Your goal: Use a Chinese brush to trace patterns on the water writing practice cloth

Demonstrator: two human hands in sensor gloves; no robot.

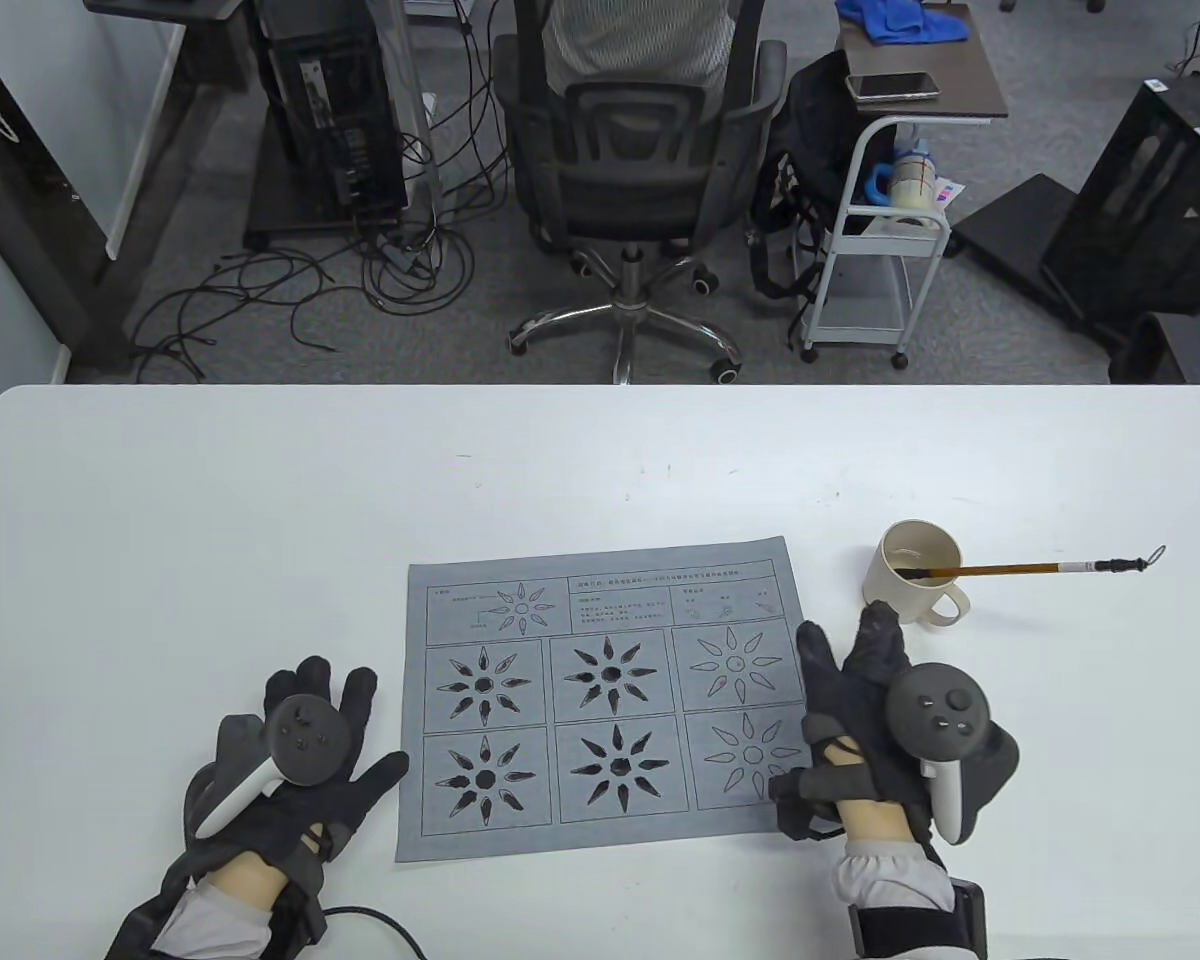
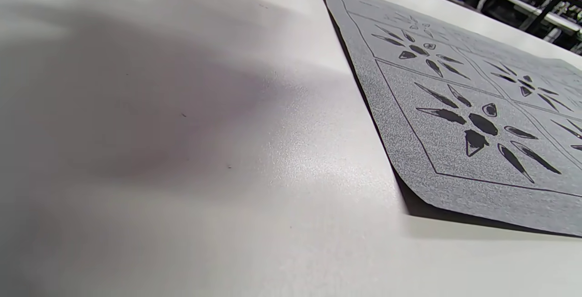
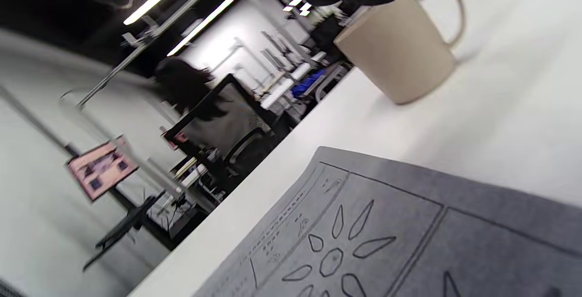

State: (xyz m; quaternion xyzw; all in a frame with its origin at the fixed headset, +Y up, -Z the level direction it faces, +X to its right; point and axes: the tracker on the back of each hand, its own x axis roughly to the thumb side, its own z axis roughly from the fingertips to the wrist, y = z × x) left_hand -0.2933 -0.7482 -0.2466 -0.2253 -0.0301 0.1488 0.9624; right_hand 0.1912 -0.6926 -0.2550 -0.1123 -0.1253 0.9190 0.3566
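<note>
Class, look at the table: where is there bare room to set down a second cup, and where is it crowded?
Free: the wide strip of table beyond the cloth, and the patch left of the cloth, beyond the left hand. Crowded: right of the cloth, where the right hand, cup and brush sit close.

text: none legible | practice cloth (image 1: 600, 690): header print too small to read

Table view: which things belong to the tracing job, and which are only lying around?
For the job: practice cloth, brush resting in the cup, left hand, right hand.

Lying about: office chair, cart, phone, blue cloth.
</note>
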